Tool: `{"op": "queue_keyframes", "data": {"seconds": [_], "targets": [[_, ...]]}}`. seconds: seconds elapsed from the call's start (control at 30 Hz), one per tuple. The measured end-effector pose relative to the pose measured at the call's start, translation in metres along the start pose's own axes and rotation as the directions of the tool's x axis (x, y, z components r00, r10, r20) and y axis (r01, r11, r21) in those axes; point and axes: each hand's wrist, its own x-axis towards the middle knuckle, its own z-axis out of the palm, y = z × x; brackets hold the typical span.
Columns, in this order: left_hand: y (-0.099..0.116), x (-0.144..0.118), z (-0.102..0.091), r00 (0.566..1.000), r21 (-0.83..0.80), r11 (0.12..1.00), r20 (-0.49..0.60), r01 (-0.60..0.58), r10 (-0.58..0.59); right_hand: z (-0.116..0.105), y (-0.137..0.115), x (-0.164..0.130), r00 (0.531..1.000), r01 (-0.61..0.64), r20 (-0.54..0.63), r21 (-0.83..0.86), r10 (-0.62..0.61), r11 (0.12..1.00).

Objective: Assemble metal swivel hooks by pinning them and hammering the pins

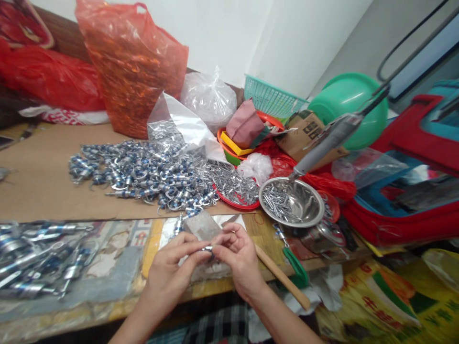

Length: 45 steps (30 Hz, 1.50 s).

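Note:
A small shiny metal part (207,249) is pinched between the fingertips of my left hand (170,267) and my right hand (240,255). Most of it is hidden by the fingers, so its exact kind is unclear. Both hands are closed on it, just above the bench's front edge. Behind them sits a grey metal block (202,226). A wooden handle (283,277) extends from beside my right hand over the edge. One blue-and-silver metal piece (178,224) lies just beyond my left hand.
A large heap of blue-and-silver metal pieces (143,172) covers the cardboard (32,177), with more pieces (46,263) at front left. A steel bowl (319,215) holds metal pins; a red tray (244,206) holds small metal parts. At right are a green-handled tool (297,267) and red stool (394,138).

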Motion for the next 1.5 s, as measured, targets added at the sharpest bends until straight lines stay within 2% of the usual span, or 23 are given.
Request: {"op": "queue_keyframes", "data": {"seconds": [0.07,0.1,0.13,0.2,0.27,0.3,0.37,0.43,0.5,0.63,0.7,0.8,0.87,0.9,0.97,1.0,1.03,1.13,1.23,1.33,1.43,1.5], "targets": [[0.001,0.000,-0.002,0.998,-0.042,0.998,-0.009,0.054,-0.054,-0.004,0.000,-0.004,0.982,0.187,0.032,-0.229,-0.185,0.955],[0.002,0.000,-0.003,0.997,-0.067,0.995,-0.018,0.075,-0.076,-0.007,-0.001,-0.005,0.945,0.325,0.104,-0.365,-0.309,0.873],[0.003,0.000,-0.004,0.995,-0.084,0.992,-0.026,0.091,-0.094,-0.010,-0.001,-0.006,0.882,0.469,0.210,-0.474,-0.422,0.745],[0.005,0.001,-0.006,0.993,-0.088,0.989,-0.025,0.117,-0.119,-0.017,-0.002,-0.007,0.712,0.692,0.434,-0.567,-0.552,0.447],[0.008,0.003,-0.008,0.992,-0.057,0.990,-0.016,0.128,-0.129,-0.022,-0.004,-0.005,0.569,0.799,0.573,-0.555,-0.590,0.231],[0.009,0.003,-0.009,0.992,-0.037,0.991,-0.012,0.126,-0.126,-0.024,-0.006,-0.003,0.526,0.818,0.606,-0.552,-0.597,0.160],[0.011,0.004,-0.010,0.993,0.002,0.993,-0.002,0.116,-0.116,-0.025,-0.008,-0.001,0.492,0.826,0.636,-0.556,-0.595,0.088],[0.012,0.004,-0.011,0.993,0.020,0.993,0.018,0.118,-0.119,-0.023,-0.010,0.001,0.510,0.815,0.629,-0.570,-0.587,0.098],[0.013,0.004,-0.012,0.986,0.005,0.987,0.046,0.161,-0.161,-0.020,-0.011,0.001,0.561,0.795,0.597,-0.581,-0.573,0.173],[0.010,0.002,-0.010,0.953,-0.086,0.950,0.067,0.301,-0.296,-0.015,-0.008,-0.004,0.712,0.695,0.491,-0.593,-0.502,0.406],[0.008,0.000,-0.006,0.936,-0.173,0.920,0.053,0.353,-0.349,-0.013,-0.007,-0.008,0.782,0.620,0.429,-0.611,-0.453,0.492],[0.004,-0.005,0.001,0.925,-0.350,0.859,0.066,0.373,-0.375,-0.012,-0.011,-0.011,0.864,0.501,0.354,-0.669,-0.357,0.550],[0.001,-0.006,0.004,0.923,-0.418,0.830,0.063,0.370,-0.379,-0.014,-0.018,-0.003,0.901,0.429,0.373,-0.708,-0.219,0.561],[0.000,-0.006,0.005,0.920,-0.434,0.821,0.054,0.371,-0.388,-0.017,-0.023,0.005,0.910,0.403,0.387,-0.738,-0.150,0.540],[-0.001,-0.005,0.004,0.913,-0.448,0.806,0.061,0.387,-0.404,-0.028,-0.031,0.032,0.935,0.346,0.349,-0.855,-0.067,0.386],[-0.002,-0.005,0.004,0.910,-0.455,0.798,0.079,0.396,-0.407,-0.035,-0.035,0.050,0.958,0.284,0.265,-0.927,-0.106,0.244],[-0.002,-0.004,0.003,0.908,-0.461,0.790,0.102,0.404,-0.405,-0.043,-0.037,0.069,0.978,0.152,0.142,-0.987,-0.152,0.057],[-0.002,-0.001,-0.001,0.901,-0.462,0.775,0.185,0.432,-0.392,-0.065,-0.035,0.124,0.987,0.013,0.024,-0.998,-0.161,-0.069],[-0.005,0.000,-0.003,0.884,-0.453,0.759,0.252,0.468,-0.394,-0.073,-0.020,0.159,0.994,-0.032,-0.018,-0.991,-0.105,-0.127],[-0.009,0.002,-0.004,0.871,-0.466,0.737,0.288,0.490,-0.397,-0.071,-0.006,0.171,0.997,-0.047,-0.037,-0.989,-0.069,-0.142],[-0.013,0.006,-0.003,0.864,-0.499,0.706,0.298,0.503,-0.405,-0.071,-0.002,0.175,0.998,-0.047,-0.043,-0.994,-0.048,-0.100],[-0.014,0.008,-0.003,0.867,-0.531,0.686,0.287,0.498,-0.407,-0.075,-0.005,0.175,0.998,-0.038,-0.036,-0.999,-0.046,-0.038]]}}
